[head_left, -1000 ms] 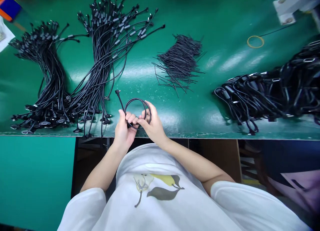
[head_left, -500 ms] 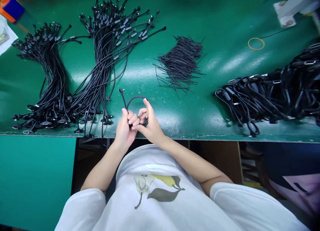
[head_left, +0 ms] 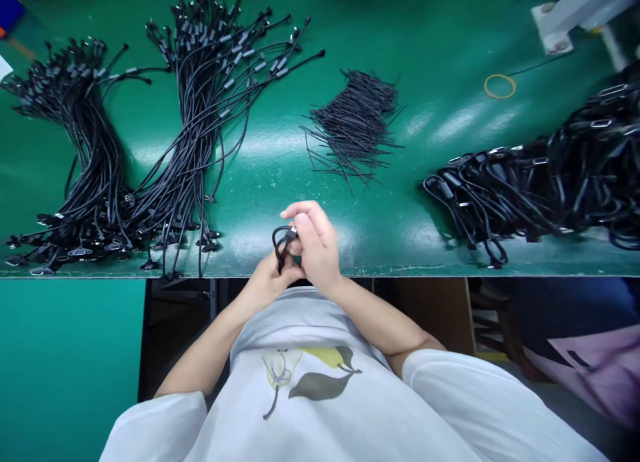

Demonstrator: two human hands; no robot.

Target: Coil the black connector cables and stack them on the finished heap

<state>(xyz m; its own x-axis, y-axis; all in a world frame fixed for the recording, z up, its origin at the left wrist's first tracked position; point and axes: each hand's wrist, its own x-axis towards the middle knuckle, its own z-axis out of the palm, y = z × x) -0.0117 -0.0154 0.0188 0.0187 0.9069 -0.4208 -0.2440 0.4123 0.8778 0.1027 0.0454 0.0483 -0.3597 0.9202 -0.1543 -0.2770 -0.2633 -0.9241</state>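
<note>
- Cable [head_left: 281, 241]: it lies between my two hands, in front of my shirt at the table's near edge. Half a second ago it rose in a wide, open ring; now only a small, bunched loop shows.
- Plug end: it no longer stands up above my left thumb. A bright metal part now shows close to my right thumb.
- Left hand [head_left: 273, 277]: lower and turned inward compared with the earlier frame, its fingers closed round the lower part of the loop and partly hidden by it.
- Right hand [head_left: 317, 249]: now raised against the loop, forefinger bent over and parted from the thumb. The other fingers are largely covered, so I cannot tell whether they grip.
- Black ties [head_left: 353, 122]: a loose pile beyond my hands, unchanged.
- Straight cable bundles [head_left: 187, 129]: left of my hands, lying as before.
- Coiled cables [head_left: 530, 189]: heaped at right, likewise unchanged.
- Green table [head_left: 435, 62]: its contents sit slightly farther left in view.
</note>
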